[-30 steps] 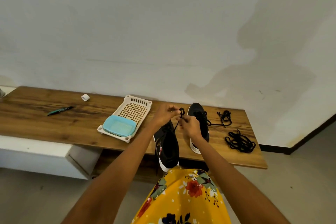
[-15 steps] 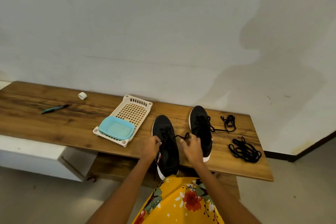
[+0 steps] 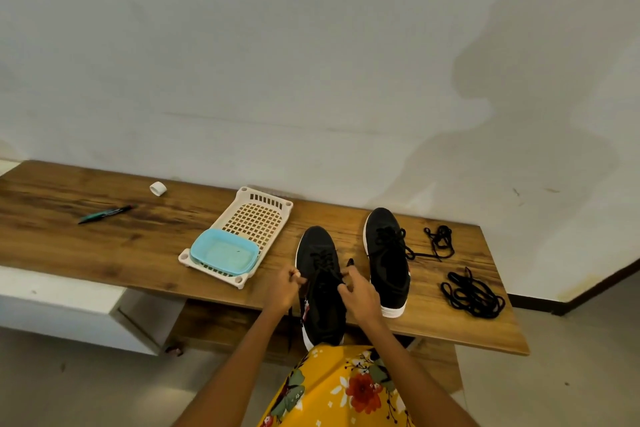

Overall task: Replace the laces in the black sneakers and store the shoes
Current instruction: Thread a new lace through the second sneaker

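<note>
Head view, lowest in the frame: a yellow floral garment [image 3: 341, 392] fills the bottom centre, with both forearms reaching up from it toward the wooden table [image 3: 104, 246]. Just above, the near sneaker [image 3: 320, 291] lies at the table's front edge, its heel hanging over the edge toward the garment. The left hand [image 3: 282, 291] sits at the shoe's left side with fingers curled, pinching one lace end [image 3: 290, 329] that trails down below the table edge. The right hand [image 3: 358, 295] sits at the shoe's right side, fingers curled around the other lace end [image 3: 349, 263], which sticks up above it. To the right of centre stands the second sneaker [image 3: 388, 253], laced, wholly on the table. Further right lie a coiled black lace [image 3: 472, 295] and, above it, a smaller tangled lace [image 3: 440, 241]. Left of centre, a cream basket [image 3: 258, 215] holds a light blue lid [image 3: 225, 253]. At the far left lie a pen [image 3: 105, 214] and a small white roll [image 3: 158, 188], near the white wall [image 3: 277, 62].
</note>
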